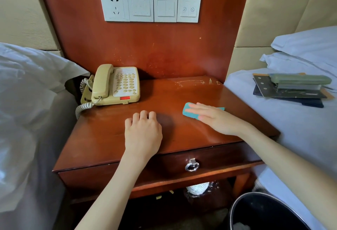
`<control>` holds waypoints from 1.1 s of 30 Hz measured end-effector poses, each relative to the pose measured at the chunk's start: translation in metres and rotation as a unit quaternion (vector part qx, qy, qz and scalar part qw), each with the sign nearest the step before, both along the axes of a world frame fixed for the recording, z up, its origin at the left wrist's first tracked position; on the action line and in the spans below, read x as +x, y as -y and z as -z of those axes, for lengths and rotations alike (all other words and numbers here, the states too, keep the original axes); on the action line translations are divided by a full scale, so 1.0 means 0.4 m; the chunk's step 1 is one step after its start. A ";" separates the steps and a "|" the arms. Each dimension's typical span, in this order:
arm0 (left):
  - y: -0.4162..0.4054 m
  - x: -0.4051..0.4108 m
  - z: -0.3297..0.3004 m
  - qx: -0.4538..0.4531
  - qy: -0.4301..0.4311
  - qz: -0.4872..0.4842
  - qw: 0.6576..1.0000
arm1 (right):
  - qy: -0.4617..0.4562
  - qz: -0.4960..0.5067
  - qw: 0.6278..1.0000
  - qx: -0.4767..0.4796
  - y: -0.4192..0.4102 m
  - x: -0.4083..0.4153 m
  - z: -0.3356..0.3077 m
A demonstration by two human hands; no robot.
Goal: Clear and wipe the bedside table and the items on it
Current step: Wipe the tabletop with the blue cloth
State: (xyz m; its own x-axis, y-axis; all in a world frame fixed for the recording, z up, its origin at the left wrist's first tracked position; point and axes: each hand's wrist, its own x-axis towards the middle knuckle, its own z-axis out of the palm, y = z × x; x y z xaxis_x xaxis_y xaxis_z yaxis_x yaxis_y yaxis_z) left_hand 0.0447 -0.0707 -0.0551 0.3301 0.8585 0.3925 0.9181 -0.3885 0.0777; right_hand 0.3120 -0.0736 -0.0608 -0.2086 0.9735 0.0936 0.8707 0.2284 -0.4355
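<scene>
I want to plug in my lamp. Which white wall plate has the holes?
The leftmost wall plate of the four, above the telephone. It has socket holes; the other three carry only switches.

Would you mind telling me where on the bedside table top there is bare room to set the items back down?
The table top is bare across the back right, between the telephone and the right edge, and along the front left beside the left hand. The back left is taken by the telephone; the right middle by the right hand pressing the teal cloth.
</scene>
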 end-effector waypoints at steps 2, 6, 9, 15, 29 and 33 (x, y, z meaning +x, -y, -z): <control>0.000 0.000 0.001 -0.002 -0.002 0.002 1.000 | 0.005 0.042 0.999 -0.012 0.007 0.034 0.002; -0.006 0.002 0.001 -0.015 0.004 0.008 1.000 | 0.056 0.117 0.991 -0.012 -0.028 0.087 -0.022; -0.008 0.002 0.004 -0.016 0.004 0.011 1.000 | 0.109 0.185 0.977 -0.015 -0.080 0.116 -0.037; -0.010 0.005 0.006 -0.014 0.002 0.010 1.000 | 0.137 0.319 0.938 -0.016 -0.216 0.155 -0.038; -0.021 0.013 0.010 0.009 -0.023 -0.010 1.000 | 0.093 0.344 0.934 -0.015 -0.435 0.220 -0.067; -0.020 0.013 0.007 0.009 -0.025 -0.015 1.000 | 0.016 0.301 0.954 -0.009 -0.489 0.168 -0.078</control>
